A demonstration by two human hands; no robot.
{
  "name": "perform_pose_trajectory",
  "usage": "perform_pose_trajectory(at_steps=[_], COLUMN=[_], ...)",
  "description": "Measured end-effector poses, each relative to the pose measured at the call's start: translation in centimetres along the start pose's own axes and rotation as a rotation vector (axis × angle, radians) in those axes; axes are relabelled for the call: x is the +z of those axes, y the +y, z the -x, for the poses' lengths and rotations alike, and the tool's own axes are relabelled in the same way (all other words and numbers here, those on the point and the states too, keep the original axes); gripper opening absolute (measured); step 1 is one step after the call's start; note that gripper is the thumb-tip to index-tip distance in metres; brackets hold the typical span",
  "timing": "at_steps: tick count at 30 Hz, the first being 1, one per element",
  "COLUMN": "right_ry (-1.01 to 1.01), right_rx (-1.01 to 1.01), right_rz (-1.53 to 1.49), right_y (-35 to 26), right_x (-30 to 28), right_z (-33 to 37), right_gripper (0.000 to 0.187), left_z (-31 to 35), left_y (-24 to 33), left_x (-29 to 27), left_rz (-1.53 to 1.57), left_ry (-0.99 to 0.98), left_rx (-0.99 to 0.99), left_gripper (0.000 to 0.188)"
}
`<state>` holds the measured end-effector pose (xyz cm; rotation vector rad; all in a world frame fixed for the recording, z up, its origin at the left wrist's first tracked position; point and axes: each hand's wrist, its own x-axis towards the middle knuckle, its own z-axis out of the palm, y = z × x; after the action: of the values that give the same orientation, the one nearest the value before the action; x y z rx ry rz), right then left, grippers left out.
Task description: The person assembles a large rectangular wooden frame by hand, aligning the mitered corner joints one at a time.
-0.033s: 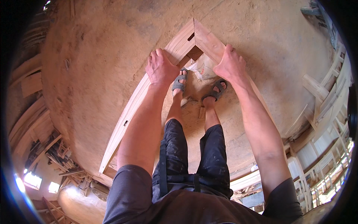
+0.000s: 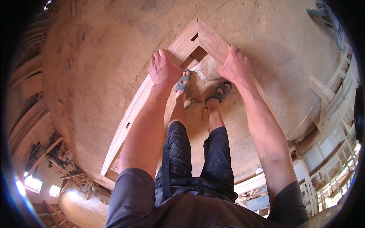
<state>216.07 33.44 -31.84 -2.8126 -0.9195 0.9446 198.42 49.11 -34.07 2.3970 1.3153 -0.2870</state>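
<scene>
A pale wooden frame (image 2: pixel 183 45) is held out before me, its mitred corner pointing away. Its left rail runs back toward my left side and carries an elongated dark slot (image 2: pixel 195 37) near the corner and a smaller cutout (image 2: pixel 128 125) farther down. My left hand (image 2: pixel 163 69) is closed over the left rail, a little short of the corner. On the other side my right hand (image 2: pixel 236 67) grips the right rail at about the same distance. Parts of both rails are hidden behind my hands and forearms.
My sandalled feet (image 2: pixel 183 83) stand on the dusty brown floor (image 2: pixel 95 57), inside the frame's outline. A crumpled whitish bag (image 2: pixel 207 70) lies ahead of them, beside a small wooden block (image 2: pixel 205 115). Stacked boards (image 2: pixel 30 114) line the left; timber pieces (image 2: pixel 322 89) lie right.
</scene>
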Motion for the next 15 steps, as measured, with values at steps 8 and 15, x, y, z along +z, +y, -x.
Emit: perform_pose_trajectory(at_steps=[8,15], right_ry=[0.261,0.297], right_rx=[-0.051,-0.001], right_rz=[0.1,0.147], right_y=[0.7,0.5], right_x=[2.8,3.8], right_z=[0.2,-0.2], right_gripper=[0.073,0.066], left_z=[0.1,0.0], left_y=[0.6,0.5], left_x=[-0.6,-0.1], left_rz=[-0.001,0.024], left_ry=[-0.042,-0.024], left_rx=[-0.009,-0.026], left_gripper=[0.059,0.064])
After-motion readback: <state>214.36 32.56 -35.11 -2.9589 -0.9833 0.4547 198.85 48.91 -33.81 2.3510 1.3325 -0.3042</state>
